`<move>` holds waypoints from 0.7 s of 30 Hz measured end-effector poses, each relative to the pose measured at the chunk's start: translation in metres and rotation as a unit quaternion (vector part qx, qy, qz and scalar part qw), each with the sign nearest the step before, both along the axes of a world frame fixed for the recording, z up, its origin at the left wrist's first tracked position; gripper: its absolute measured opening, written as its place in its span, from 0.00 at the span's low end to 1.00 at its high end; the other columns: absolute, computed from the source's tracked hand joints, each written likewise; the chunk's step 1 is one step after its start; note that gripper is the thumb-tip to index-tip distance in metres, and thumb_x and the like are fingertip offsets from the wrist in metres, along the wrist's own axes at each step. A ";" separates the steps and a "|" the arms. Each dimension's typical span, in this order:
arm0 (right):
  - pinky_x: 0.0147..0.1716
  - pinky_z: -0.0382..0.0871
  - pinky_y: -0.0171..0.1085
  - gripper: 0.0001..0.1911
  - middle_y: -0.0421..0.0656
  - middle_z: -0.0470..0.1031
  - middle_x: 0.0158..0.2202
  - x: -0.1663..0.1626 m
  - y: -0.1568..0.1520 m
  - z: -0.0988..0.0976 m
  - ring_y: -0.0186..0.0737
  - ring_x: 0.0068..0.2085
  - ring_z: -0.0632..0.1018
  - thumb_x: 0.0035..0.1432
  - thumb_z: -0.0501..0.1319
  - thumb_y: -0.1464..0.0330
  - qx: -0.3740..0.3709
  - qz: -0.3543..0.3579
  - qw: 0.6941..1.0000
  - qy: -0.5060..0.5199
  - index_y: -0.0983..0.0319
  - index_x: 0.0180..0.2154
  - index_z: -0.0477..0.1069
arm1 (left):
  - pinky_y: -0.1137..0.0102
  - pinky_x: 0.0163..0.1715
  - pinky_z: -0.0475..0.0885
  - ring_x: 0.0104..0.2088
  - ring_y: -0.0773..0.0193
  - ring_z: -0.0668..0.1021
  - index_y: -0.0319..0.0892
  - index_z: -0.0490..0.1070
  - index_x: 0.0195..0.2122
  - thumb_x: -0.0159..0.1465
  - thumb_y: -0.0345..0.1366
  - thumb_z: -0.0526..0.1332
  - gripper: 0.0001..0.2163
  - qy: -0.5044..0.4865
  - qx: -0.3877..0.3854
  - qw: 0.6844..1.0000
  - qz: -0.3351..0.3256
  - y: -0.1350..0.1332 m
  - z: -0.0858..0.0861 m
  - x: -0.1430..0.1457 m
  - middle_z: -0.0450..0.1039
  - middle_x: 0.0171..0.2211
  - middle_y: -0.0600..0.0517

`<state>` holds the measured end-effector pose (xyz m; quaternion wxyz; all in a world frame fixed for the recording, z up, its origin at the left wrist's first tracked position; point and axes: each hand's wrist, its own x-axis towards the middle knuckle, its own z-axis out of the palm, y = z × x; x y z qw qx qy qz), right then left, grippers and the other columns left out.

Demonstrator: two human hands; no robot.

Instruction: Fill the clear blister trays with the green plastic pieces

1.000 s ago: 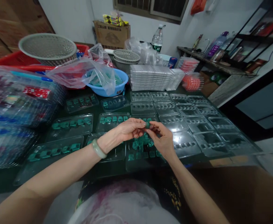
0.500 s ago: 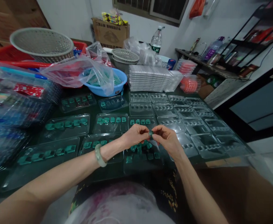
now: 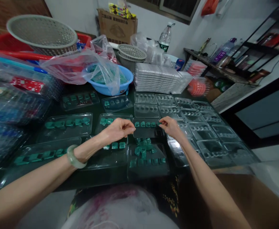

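My left hand (image 3: 120, 129) is closed, thumb and fingers pressed together at the left edge of a clear plastic tray (image 3: 145, 132); what the fingertips hold, if anything, is hidden. A pale green bangle (image 3: 75, 157) circles that wrist. My right hand (image 3: 171, 126) pinches a small translucent green piece (image 3: 159, 124) at the right end of the tray's row of slots. Several similar pieces fill the slots to its left. Nearer me, another clear tray (image 3: 147, 173) carries a filled row and a loose heap of green pieces (image 3: 144, 148).
More trays with green pieces (image 3: 70, 122) lie to the left. Unfilled clear trays (image 3: 201, 130) spread to the right. Behind stand a blue basin (image 3: 120, 87) of green pieces under plastic film, stacked clear trays (image 3: 153, 78) and a grey basket (image 3: 41, 35). Packaged goods (image 3: 15, 92) are piled far left.
My hands have parted. The left moved left and slightly up to the tray's edge; the right moved slightly up and right, bringing the green piece to the end of the row. The view shifted a little.
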<state>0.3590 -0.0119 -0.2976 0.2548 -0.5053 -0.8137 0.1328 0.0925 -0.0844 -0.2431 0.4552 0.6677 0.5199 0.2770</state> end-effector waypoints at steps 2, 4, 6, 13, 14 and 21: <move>0.30 0.65 0.33 0.08 0.42 0.72 0.28 -0.001 0.002 0.000 0.34 0.28 0.72 0.46 0.59 0.73 0.000 -0.006 1.000 -0.026 0.65 0.32 0.72 | 0.78 0.17 0.63 0.20 0.71 0.68 0.39 0.71 0.27 0.53 0.39 0.59 0.08 0.002 -0.009 1.000 0.014 0.000 -0.003 -0.006 0.68 0.19 0.54; 0.29 0.64 0.33 0.08 0.43 0.72 0.27 -0.002 0.005 0.000 0.35 0.28 0.72 0.47 0.59 0.72 -0.002 -0.015 0.998 -0.053 0.64 0.32 0.72 | 0.78 0.18 0.63 0.20 0.71 0.68 0.39 0.71 0.27 0.53 0.39 0.59 0.08 0.006 -0.017 1.000 0.022 0.000 -0.006 -0.010 0.68 0.20 0.54; 0.28 0.63 0.33 0.07 0.43 0.73 0.27 -0.002 0.008 0.001 0.35 0.27 0.72 0.48 0.59 0.71 -0.007 -0.020 0.997 -0.081 0.64 0.32 0.73 | 0.77 0.17 0.63 0.19 0.71 0.68 0.39 0.71 0.27 0.53 0.39 0.59 0.08 0.007 -0.019 1.000 0.019 0.000 -0.008 -0.012 0.68 0.20 0.54; 0.30 0.62 0.34 0.05 0.45 0.73 0.27 -0.014 0.011 0.004 0.40 0.31 0.73 0.48 0.58 0.71 -0.021 -0.007 0.987 -0.158 0.63 0.26 0.73 | 0.76 0.19 0.63 0.20 0.70 0.69 0.38 0.71 0.28 0.55 0.38 0.57 0.09 0.034 0.033 0.998 -0.042 0.001 -0.014 0.002 0.69 0.21 0.53; 0.30 0.62 0.34 0.06 0.46 0.73 0.28 -0.017 0.010 0.006 0.41 0.32 0.73 0.48 0.58 0.72 -0.018 -0.010 0.986 -0.165 0.63 0.26 0.73 | 0.75 0.21 0.63 0.21 0.69 0.69 0.38 0.72 0.29 0.55 0.37 0.57 0.08 0.047 0.050 0.996 -0.059 0.000 -0.015 0.007 0.69 0.22 0.53; 0.32 0.62 0.34 0.12 0.46 0.73 0.32 -0.009 -0.031 0.030 0.38 0.32 0.72 0.52 0.57 0.69 0.038 -0.042 0.993 -0.100 0.64 0.39 0.70 | 0.71 0.35 0.65 0.33 0.64 0.72 0.43 0.70 0.40 0.58 0.34 0.54 0.10 0.156 0.195 0.959 -0.133 -0.009 -0.021 0.041 0.70 0.34 0.50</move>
